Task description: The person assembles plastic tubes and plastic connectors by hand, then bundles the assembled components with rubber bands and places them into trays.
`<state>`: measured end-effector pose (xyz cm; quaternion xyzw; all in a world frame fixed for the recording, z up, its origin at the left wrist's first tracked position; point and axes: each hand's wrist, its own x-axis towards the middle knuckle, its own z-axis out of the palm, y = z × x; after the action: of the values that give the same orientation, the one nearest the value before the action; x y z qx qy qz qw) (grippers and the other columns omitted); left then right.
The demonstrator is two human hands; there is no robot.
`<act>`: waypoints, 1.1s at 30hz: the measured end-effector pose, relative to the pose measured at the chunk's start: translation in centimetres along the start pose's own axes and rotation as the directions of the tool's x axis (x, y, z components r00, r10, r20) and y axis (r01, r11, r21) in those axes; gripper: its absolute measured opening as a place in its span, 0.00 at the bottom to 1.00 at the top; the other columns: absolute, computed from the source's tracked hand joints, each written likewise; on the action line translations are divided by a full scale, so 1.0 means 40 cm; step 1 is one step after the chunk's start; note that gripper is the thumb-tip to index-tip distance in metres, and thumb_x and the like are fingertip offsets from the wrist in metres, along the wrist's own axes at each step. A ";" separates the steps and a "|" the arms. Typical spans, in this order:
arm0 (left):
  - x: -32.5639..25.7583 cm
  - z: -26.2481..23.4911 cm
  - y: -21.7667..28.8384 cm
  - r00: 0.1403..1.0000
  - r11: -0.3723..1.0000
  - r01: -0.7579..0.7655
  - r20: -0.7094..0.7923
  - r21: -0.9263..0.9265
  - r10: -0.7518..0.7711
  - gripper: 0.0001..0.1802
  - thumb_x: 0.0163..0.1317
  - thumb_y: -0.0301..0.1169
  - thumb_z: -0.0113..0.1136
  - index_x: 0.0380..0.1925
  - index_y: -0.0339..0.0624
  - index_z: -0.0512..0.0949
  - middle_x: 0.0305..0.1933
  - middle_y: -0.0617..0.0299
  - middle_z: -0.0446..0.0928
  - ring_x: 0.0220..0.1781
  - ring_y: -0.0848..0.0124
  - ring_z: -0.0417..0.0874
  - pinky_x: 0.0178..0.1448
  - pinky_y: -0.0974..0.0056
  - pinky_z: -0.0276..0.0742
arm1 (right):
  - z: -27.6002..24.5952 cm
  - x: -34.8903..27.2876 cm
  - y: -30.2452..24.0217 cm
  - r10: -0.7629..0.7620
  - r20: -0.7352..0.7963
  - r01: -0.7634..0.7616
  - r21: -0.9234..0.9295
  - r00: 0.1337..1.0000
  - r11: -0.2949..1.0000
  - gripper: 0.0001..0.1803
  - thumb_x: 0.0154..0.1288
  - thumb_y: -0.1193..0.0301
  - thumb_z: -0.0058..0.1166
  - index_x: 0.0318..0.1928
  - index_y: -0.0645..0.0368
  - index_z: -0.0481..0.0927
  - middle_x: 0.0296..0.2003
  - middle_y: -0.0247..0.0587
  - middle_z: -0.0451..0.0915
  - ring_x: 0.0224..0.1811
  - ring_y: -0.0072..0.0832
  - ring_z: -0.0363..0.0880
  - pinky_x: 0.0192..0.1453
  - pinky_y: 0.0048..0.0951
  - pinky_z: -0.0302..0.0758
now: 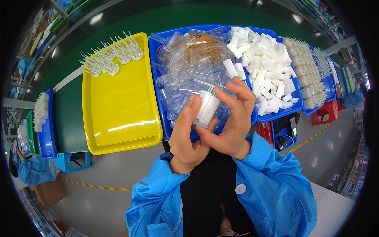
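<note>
While the yellow tray (118, 114) and the blue bin of clear sleeves (189, 63) sit behind, the left hand (188, 134) and right hand (233, 122) both pinch a small bundle of white plastic pieces (206, 110) at chest height, fingers curled snug. Looks light, rigid, probably slick; I'd grip the sides.

1. Clear plastic bags (189, 69) lie heaped in the blue tray (158, 94) straight ahead of me, small, see-through and oblong.
2. My fingers hold one clear bag (206, 108) around white pieces, just in front of that heap.
3. I see no labels, signs or screens.
</note>
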<state>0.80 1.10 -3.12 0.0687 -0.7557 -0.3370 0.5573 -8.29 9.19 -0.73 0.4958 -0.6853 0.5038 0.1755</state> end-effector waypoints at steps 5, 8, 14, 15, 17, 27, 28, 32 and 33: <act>0.001 -0.020 -0.005 0.996 0.999 -0.010 0.090 0.039 0.007 0.45 0.54 0.17 0.68 0.68 0.29 0.51 0.63 0.38 0.68 0.63 0.48 0.74 0.59 0.52 0.80 | -0.021 0.013 -0.004 0.053 0.085 -0.058 0.059 0.995 0.997 0.40 0.41 0.64 0.74 0.57 0.62 0.74 0.59 0.50 0.65 0.65 0.47 0.63 0.67 0.44 0.62; 0.020 -0.053 0.005 0.969 0.962 0.235 -0.048 -0.141 -0.244 0.39 0.54 0.19 0.69 0.65 0.27 0.60 0.62 0.40 0.70 0.62 0.53 0.76 0.59 0.56 0.78 | -0.087 0.034 0.025 0.099 0.161 -0.133 0.217 0.982 0.967 0.33 0.46 0.68 0.73 0.55 0.60 0.78 0.51 0.45 0.73 0.51 0.39 0.72 0.54 0.34 0.70; 0.052 -0.109 -0.022 0.933 0.928 0.353 -0.025 -0.122 -0.359 0.30 0.57 0.18 0.65 0.60 0.27 0.68 0.60 0.44 0.69 0.61 0.57 0.74 0.64 0.56 0.73 | -0.114 0.021 0.056 0.005 0.624 -0.093 0.109 0.781 0.990 0.18 0.43 0.74 0.70 0.39 0.56 0.84 0.38 0.36 0.75 0.39 0.33 0.72 0.42 0.33 0.70; 0.051 -0.110 -0.018 0.926 0.916 0.371 -0.017 -0.150 -0.378 0.29 0.58 0.18 0.65 0.60 0.27 0.68 0.61 0.44 0.69 0.61 0.57 0.74 0.64 0.56 0.74 | -0.106 0.014 0.052 -0.016 0.625 -0.044 0.080 0.781 0.996 0.19 0.41 0.73 0.70 0.39 0.56 0.84 0.37 0.36 0.74 0.39 0.35 0.72 0.42 0.34 0.71; 0.053 -0.110 -0.005 0.919 0.906 0.385 -0.012 -0.176 -0.393 0.29 0.58 0.19 0.65 0.60 0.27 0.67 0.61 0.44 0.69 0.61 0.57 0.74 0.63 0.56 0.74 | -0.099 0.000 0.055 -0.041 0.624 0.010 0.053 0.780 0.999 0.19 0.40 0.73 0.70 0.38 0.56 0.83 0.36 0.36 0.74 0.39 0.36 0.72 0.42 0.35 0.71; 0.040 -0.112 0.010 0.820 0.640 0.546 0.187 -0.540 -0.541 0.24 0.59 0.18 0.62 0.56 0.30 0.69 0.63 0.43 0.67 0.63 0.59 0.72 0.66 0.58 0.69 | -0.103 -0.003 0.070 0.139 0.305 -0.256 0.388 0.942 0.885 0.14 0.53 0.81 0.62 0.39 0.60 0.73 0.46 0.46 0.77 0.49 0.35 0.78 0.52 0.36 0.74; 0.036 -0.103 0.012 0.866 0.722 0.489 0.176 -0.490 -0.467 0.23 0.58 0.18 0.63 0.55 0.30 0.70 0.63 0.43 0.67 0.63 0.59 0.72 0.67 0.58 0.68 | -0.108 -0.008 0.068 0.360 0.321 -0.482 0.575 0.876 0.662 0.13 0.57 0.81 0.60 0.40 0.60 0.70 0.49 0.49 0.77 0.51 0.33 0.79 0.54 0.34 0.74; 0.034 -0.076 0.036 0.912 0.820 0.411 0.171 -0.399 -0.373 0.24 0.55 0.16 0.65 0.53 0.30 0.70 0.59 0.43 0.69 0.61 0.58 0.74 0.62 0.59 0.74 | -0.155 0.020 0.077 0.312 0.512 -0.594 0.750 0.800 0.292 0.14 0.60 0.82 0.58 0.41 0.58 0.67 0.51 0.53 0.76 0.40 0.20 0.74 0.48 0.23 0.72; 0.033 -0.070 0.033 0.928 0.841 0.373 0.153 -0.391 -0.340 0.25 0.54 0.15 0.65 0.53 0.29 0.71 0.58 0.43 0.70 0.60 0.58 0.75 0.60 0.59 0.77 | -0.149 0.028 0.053 0.327 0.510 -0.597 0.751 0.795 0.281 0.14 0.59 0.82 0.58 0.41 0.58 0.67 0.51 0.54 0.76 0.37 0.18 0.70 0.46 0.21 0.71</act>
<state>3.16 0.28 -0.86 0.0756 -0.6621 -0.5893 0.4567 -12.16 13.80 1.56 0.3479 -0.4452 0.7440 -0.3567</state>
